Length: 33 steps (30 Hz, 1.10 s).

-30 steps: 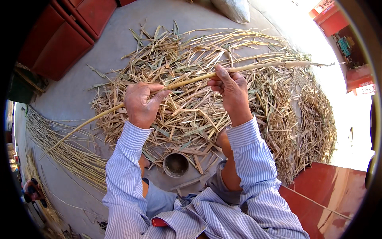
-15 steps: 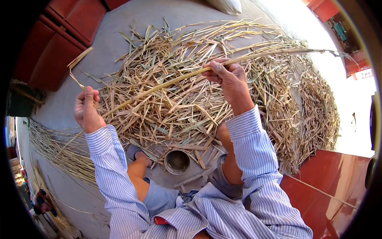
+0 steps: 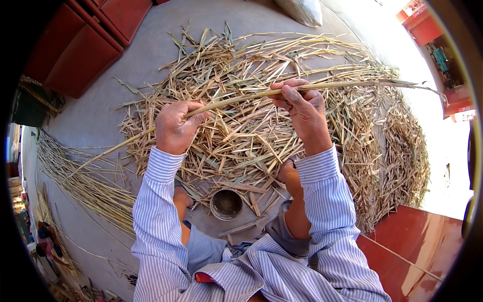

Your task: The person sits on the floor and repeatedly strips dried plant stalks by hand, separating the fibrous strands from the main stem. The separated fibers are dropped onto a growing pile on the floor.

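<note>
A long, pale yellow-green reed stalk [image 3: 236, 100] stretches across in front of me, its thin dry tip at the far right and its other end low at the left. My right hand [image 3: 305, 113] pinches it right of the middle, between thumb and fingers. Farther left, my left hand [image 3: 174, 127] is closed round the same stalk, its thumb lying along it. Under both hands spreads a heap of dry leaf strips and husks [image 3: 241, 143], straw-coloured with some green bits.
A metal bowl [image 3: 226, 204] stands on the grey floor between my feet. Many thin stripped stalks [image 3: 90, 178] lie at the left. Red upholstered furniture [image 3: 83, 55] stands at the far left, a pale sack [image 3: 304, 11] at the far edge, and a red panel [image 3: 407, 246] at the near right.
My left hand has come right and closed on the stalk; the peeled strip it held up is out of it. My right hand has shifted slightly right and nearer, and the stalk lies flatter.
</note>
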Motion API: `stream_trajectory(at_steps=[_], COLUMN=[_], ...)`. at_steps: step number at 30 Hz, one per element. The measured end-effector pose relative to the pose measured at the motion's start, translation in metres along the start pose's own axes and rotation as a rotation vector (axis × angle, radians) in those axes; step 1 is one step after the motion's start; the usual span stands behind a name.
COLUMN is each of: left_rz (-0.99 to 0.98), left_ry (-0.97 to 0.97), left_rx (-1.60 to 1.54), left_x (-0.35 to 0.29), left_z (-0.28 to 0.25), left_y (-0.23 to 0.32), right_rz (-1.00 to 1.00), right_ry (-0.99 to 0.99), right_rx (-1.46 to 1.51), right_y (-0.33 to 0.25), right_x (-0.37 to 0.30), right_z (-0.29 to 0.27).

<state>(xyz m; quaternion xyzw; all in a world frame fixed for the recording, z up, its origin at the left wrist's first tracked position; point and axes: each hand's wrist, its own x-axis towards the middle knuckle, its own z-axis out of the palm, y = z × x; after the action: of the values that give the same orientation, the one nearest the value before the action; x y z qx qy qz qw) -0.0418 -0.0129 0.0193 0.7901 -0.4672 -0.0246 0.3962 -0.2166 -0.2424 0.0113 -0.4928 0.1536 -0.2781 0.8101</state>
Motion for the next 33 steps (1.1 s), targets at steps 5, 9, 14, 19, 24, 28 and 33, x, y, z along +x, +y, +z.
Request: stream_trajectory(at_steps=[5, 9, 14, 19, 24, 28, 33], left_rz=[-0.264, -0.288, -0.318, -0.276, 0.249, 0.310, 0.276], left_ry=[0.062, 0.158, 0.627, 0.643, 0.485, 0.256, 0.338], left_rx=[-0.444, -0.459, -0.459, -0.051, 0.622, 0.479, 0.278], left_x=[-0.013, -0.018, -0.012, -0.013, -0.004, 0.002, -0.001], left_z=[0.008, 0.010, -0.032, -0.065, -0.047, -0.018, -0.013], left_y=[-0.004, -0.001, -0.014, -0.032, -0.016, 0.007, -0.002], right_rz=[0.017, 0.047, 0.068, 0.121, 0.126, 0.148, 0.181], right_ry=[-0.035, -0.004, 0.137, 0.190, 0.234, 0.256, 0.295], right_rx=[0.025, 0.044, 0.036, 0.065, 0.052, 0.030, -0.019], right_y=[-0.002, 0.001, 0.006, 0.003, 0.001, -0.001, 0.003], right_x=[-0.001, -0.001, 0.007, 0.006, 0.007, 0.008, 0.014], right_z=[-0.002, 0.003, -0.015, -0.024, -0.023, -0.025, -0.015])
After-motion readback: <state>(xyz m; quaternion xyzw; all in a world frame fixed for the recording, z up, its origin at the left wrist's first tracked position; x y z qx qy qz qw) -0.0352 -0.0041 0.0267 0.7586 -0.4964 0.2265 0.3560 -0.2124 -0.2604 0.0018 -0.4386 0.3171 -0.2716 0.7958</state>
